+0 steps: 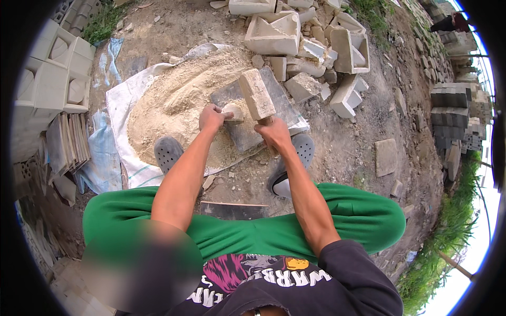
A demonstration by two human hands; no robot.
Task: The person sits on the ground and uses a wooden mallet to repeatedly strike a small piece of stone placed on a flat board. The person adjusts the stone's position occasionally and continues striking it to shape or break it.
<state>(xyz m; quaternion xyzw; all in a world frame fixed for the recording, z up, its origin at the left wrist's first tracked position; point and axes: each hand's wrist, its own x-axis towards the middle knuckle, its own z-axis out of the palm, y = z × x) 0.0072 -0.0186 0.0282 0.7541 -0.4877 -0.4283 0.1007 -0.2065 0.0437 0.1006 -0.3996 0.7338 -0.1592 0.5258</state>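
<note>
My right hand is wrapped round the handle of a wooden mallet. Its thick, dust-covered block head is raised above a flat dark slab. On that slab lies a small pale chunk of stone, pinched at its left side by my left hand. The mallet head is just right of the chunk; I cannot tell how high above the slab it is. Pale crushed powder is heaped around the slab's left side, on a white woven sheet.
Broken pale moulded blocks are piled ahead to the right. Whole pale blocks stand at the left, near leaning thin boards and blue sheeting. A dark flat strip lies before me. Grey blocks are stacked far right.
</note>
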